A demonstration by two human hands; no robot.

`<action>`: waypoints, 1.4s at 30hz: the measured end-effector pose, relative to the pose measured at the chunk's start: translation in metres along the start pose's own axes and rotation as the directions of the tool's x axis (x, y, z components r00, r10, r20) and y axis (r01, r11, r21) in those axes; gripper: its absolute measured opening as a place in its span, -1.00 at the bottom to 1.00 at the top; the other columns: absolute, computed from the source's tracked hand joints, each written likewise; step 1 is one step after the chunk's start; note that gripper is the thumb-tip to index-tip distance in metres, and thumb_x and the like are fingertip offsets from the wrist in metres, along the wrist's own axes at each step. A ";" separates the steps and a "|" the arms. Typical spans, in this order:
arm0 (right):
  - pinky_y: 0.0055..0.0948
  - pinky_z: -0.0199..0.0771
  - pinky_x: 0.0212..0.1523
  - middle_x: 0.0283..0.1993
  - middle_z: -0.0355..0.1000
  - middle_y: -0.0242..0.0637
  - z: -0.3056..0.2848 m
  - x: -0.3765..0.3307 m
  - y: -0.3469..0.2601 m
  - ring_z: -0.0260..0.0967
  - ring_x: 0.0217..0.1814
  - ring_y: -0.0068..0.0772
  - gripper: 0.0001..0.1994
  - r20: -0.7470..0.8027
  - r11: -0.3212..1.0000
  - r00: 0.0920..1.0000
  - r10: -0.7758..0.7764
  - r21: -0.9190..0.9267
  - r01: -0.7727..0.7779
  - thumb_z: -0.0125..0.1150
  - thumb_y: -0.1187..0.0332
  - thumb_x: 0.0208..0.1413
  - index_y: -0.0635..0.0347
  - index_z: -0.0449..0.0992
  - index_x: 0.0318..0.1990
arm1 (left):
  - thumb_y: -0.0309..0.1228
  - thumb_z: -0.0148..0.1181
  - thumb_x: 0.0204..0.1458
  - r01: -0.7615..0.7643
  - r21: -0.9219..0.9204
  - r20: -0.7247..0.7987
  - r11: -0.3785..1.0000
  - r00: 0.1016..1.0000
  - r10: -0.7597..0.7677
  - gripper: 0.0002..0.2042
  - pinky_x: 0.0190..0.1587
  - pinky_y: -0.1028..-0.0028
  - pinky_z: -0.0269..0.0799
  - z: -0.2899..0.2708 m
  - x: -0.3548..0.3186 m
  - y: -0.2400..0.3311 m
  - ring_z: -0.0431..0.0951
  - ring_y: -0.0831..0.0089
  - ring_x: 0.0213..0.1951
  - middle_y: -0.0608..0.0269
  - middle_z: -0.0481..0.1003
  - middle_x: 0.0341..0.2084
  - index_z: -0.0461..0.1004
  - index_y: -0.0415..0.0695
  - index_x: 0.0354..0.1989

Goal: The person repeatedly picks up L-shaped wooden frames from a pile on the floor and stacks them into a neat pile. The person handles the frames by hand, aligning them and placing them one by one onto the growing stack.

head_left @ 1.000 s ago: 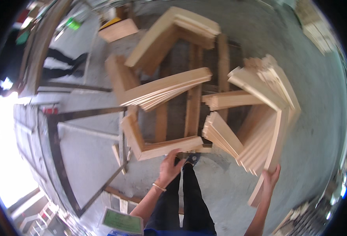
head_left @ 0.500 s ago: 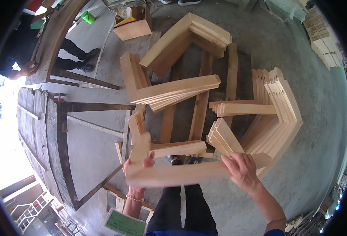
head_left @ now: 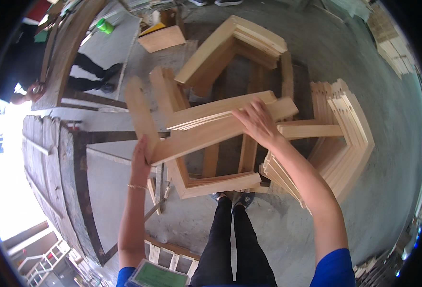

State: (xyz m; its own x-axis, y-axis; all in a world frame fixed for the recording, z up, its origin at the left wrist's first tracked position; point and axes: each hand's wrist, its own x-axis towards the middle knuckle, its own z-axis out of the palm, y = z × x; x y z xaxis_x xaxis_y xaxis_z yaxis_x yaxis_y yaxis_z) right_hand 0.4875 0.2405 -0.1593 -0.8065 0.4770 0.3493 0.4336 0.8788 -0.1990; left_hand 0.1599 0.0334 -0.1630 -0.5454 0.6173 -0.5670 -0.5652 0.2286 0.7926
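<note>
An L-shaped wooden frame piece (head_left: 201, 138) is held in both hands, tilted over a stack of similar L-shaped pieces (head_left: 220, 107). At its corner my left hand (head_left: 140, 155) grips the wood, with the short leg rising beside it. My right hand (head_left: 258, 120) is closed over the long leg, toward its right end. A nearer stack of L-shaped pieces (head_left: 220, 185) lies just below the held piece. To the right, under my right forearm, are further stacked frame pieces (head_left: 349, 138), partly hidden by the arm.
Beyond stands another stack of angled pieces (head_left: 230, 38). Pallet slats (head_left: 211, 160) show underneath. A worn wooden bench (head_left: 79, 186) is at left. Farther off are a wooden box (head_left: 162, 38), a green cup (head_left: 105, 26) and a person's hand (head_left: 35, 91) at a wooden table (head_left: 72, 48).
Both hands have carried the L-shaped piece away from my body, up and leftward, from above my legs to over the middle stack. My right hand has left the right-hand stack's edge.
</note>
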 end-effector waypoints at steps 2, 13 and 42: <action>-0.12 0.06 0.24 -0.16 0.28 -0.25 0.002 0.012 0.029 0.18 0.00 -0.16 -0.32 -0.014 0.990 1.000 -0.023 -0.139 0.021 0.42 0.45 -0.40 0.04 0.32 0.04 | -0.26 0.10 0.12 0.008 -0.064 0.093 0.998 0.996 -0.002 -0.66 -0.01 0.41 0.40 0.031 0.036 -0.011 0.48 0.39 -0.11 0.25 0.45 -0.10 0.36 -0.19 0.01; -0.17 0.28 -0.01 -0.06 0.28 -0.17 0.003 -0.130 -0.045 0.24 0.00 -0.11 -0.51 0.175 0.831 0.862 0.476 0.232 -0.506 0.31 0.43 -0.18 0.16 0.34 -0.01 | 0.03 0.36 -0.31 -0.576 0.715 0.640 -0.396 0.767 0.039 -0.02 0.30 0.16 -0.10 0.124 0.096 -0.056 0.08 0.19 0.29 0.10 0.16 0.23 -0.02 -0.03 0.31; -0.28 0.36 -0.05 -0.09 0.41 -0.05 -0.154 -0.378 0.027 0.39 -0.05 -0.19 -0.45 -0.098 -0.347 -0.404 0.910 0.354 -0.868 0.26 0.27 -0.23 0.30 0.29 -0.03 | -0.23 0.26 -0.09 -0.517 0.786 0.594 -0.339 0.784 0.182 -0.12 0.32 0.11 -0.18 0.135 0.028 -0.143 -0.17 0.09 0.36 -0.01 -0.13 0.33 -0.16 -0.16 0.34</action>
State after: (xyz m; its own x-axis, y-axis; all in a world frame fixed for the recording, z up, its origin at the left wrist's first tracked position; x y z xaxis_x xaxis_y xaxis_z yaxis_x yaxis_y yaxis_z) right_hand 0.8662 0.0853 -0.1555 0.7594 0.6078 -0.2321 0.4077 -0.7226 -0.5582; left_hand 0.3092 0.1190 -0.2618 -0.1628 0.9725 -0.1667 0.9600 0.1951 0.2011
